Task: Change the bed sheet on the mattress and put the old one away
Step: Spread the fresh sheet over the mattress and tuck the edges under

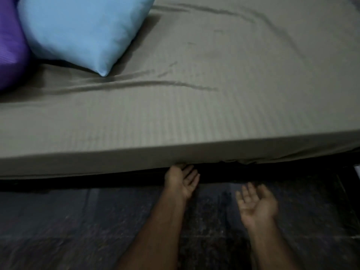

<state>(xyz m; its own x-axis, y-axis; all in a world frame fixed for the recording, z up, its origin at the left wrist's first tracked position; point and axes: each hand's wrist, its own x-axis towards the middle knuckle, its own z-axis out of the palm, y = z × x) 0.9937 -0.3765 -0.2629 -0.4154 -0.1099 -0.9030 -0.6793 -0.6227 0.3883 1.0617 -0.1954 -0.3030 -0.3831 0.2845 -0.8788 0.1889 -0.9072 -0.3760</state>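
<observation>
While the grey striped bed sheet (194, 106) is spread over the whole mattress (116, 162) with its hem tucked under the near edge of the bed, the left hand (182, 181) is reached palm-up to that tucked hem, fingers straight and nothing gripped, and the right hand (256, 203) is held open, palm-up, apart from the bed above the dark floor (78, 221). Soft, light, limp handling is to be expected, so the hem under the near edge is judged the best hold; the blue pillow (83, 30) and purple pillow (9, 41) near the far left corner weigh it down.
</observation>
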